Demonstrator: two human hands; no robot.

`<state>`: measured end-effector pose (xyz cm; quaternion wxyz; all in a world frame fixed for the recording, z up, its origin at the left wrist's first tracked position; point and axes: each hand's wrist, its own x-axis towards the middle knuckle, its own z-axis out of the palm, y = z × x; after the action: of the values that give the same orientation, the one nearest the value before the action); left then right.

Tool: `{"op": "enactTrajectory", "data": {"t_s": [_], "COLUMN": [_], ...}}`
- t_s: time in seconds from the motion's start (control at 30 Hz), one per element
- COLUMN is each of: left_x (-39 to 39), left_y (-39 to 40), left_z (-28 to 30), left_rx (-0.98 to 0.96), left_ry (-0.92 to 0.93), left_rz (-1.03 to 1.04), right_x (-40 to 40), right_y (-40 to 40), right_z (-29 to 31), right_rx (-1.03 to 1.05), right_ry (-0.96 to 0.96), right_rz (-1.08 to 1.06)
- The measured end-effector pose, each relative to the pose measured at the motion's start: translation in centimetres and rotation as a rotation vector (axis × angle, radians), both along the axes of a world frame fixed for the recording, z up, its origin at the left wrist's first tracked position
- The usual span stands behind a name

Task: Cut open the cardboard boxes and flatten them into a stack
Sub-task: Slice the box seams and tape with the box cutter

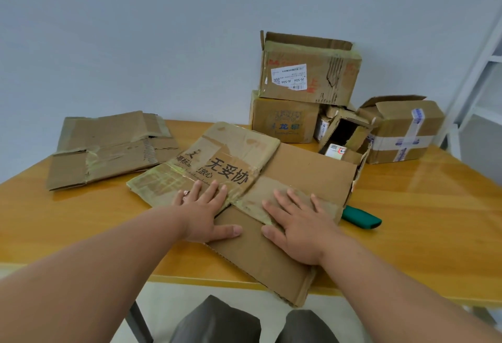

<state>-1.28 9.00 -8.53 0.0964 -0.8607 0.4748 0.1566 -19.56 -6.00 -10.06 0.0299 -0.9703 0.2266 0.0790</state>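
Head view, hands: I see my left hand [206, 215] and right hand [296, 225] both spread flat, fingers straight, palms down, a short gap between the thumbs, gripping nothing.
Head view, item in work: opened box [271, 168] lies collapsed on the table [421, 206] under both palms, its near flap overhanging the table's front edge.
Head view, finished stock: flattened stack [108, 147] lies on the far left of the table, apart from the item in work.
Head view, stock pending: upright boxes [307, 70] piled at the back right, several with flaps open.
Head view, tool: green cutter [362, 217] rests on the table just beside the right edge of the sheet, partly tucked under it.
Method, my judgement: I press along the taped creases, working outward so the panels stay flat.
Method, caution: I keep the right hand off the cutter and watch the overhanging flap, which could tip the sheet.
Method, next: I judge the sheet belongs squared on the left pile.
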Motion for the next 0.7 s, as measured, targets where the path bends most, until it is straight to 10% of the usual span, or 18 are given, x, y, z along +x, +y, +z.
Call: {"op": "enactTrajectory", "data": {"t_s": [0.43,0.7], "left_x": [0.7,-0.9], "left_y": [1.7,1.5], "left_z": [1.0,1.8], "left_rx": [-0.033,-0.041], "left_ry": [-0.063,-0.052], "left_rz": [0.034,0.161], "right_x": [-2.2,-4.0], "right_y": [-0.9,-0.6], "right_z": [2.2,4.9], "right_rx": [0.039,0.04], "right_ry": [-0.143,0.252], "right_rz": [-0.024,-0.014]}}
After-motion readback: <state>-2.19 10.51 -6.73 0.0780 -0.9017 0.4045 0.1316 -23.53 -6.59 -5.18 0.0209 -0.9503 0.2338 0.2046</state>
